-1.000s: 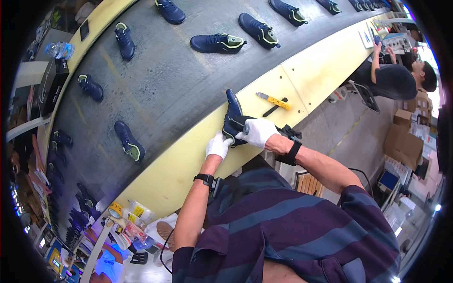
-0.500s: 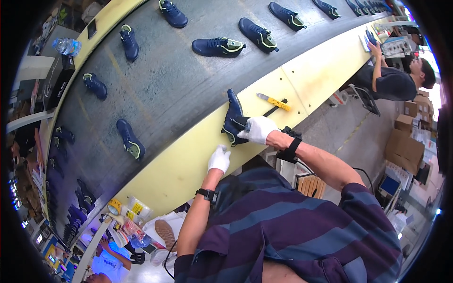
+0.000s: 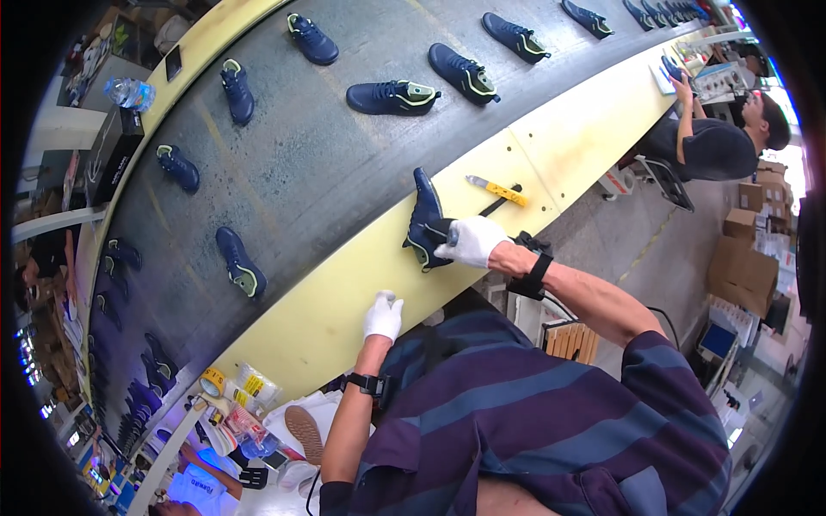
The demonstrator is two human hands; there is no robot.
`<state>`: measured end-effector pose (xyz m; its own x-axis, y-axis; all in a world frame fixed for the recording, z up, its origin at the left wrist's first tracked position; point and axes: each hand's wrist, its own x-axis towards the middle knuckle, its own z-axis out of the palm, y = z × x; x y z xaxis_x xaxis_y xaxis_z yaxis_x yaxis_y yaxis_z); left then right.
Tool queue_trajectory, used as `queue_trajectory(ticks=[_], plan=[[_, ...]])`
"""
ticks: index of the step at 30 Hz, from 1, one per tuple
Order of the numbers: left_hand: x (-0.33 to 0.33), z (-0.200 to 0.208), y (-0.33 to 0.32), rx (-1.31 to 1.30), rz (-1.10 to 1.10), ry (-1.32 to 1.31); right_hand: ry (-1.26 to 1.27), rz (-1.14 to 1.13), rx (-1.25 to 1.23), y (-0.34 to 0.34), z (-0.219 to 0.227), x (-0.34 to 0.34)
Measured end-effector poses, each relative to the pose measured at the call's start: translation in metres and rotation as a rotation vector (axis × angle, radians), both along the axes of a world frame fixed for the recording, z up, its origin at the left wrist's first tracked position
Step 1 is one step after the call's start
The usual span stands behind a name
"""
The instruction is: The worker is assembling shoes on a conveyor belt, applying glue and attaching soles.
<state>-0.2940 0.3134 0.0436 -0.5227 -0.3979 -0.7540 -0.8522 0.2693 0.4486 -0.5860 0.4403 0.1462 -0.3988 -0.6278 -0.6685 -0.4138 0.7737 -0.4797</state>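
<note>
A dark navy sports shoe (image 3: 423,215) with pale green lining lies on the cream-yellow ledge (image 3: 331,322), its toe pointing away from me. At its opening, my white-gloved right hand (image 3: 471,242) is closed round a dark object whose kind is hidden by the fingers. My left hand (image 3: 382,318), also in a white glove, is above the ledge to the left, apart from the shoe; its fingers are loosely bent, thumb apart, nothing in them. Beyond the right hand lie a yellow utility knife (image 3: 499,189) and a thin black rod (image 3: 493,207) partly under it.
A grey conveyor belt (image 3: 318,163) beyond the ledge carries several navy shoes (image 3: 393,98). Tape (image 3: 212,381), plastic packets and a brown shoe sole (image 3: 304,433) sit at lower left. A co-worker (image 3: 727,133) handles a shoe at far right. Cardboard boxes (image 3: 742,273) stand behind.
My left hand has drawn back to the left, away from the shoe. The right hand stays at the shoe's opening, nearly still. The view has shifted slightly.
</note>
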Motion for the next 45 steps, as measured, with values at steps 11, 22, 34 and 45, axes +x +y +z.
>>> queue_trajectory(ticks=[11,22,34,45], plan=[[-0.024,-0.002,0.006,0.075,0.022,0.062,-0.089,0.043,0.063,-0.004,-0.019,-0.008],[0.008,-0.016,-0.005,0.074,0.098,0.003,-0.069,0.017,0.0,-0.014,-0.009,-0.012],[0.002,-0.03,-0.007,0.113,0.155,-0.011,-0.205,-0.041,0.028,0.003,-0.023,-0.021],[0.019,-0.039,0.003,0.121,0.162,-0.038,-0.154,0.017,-0.043,-0.012,-0.019,-0.023]])
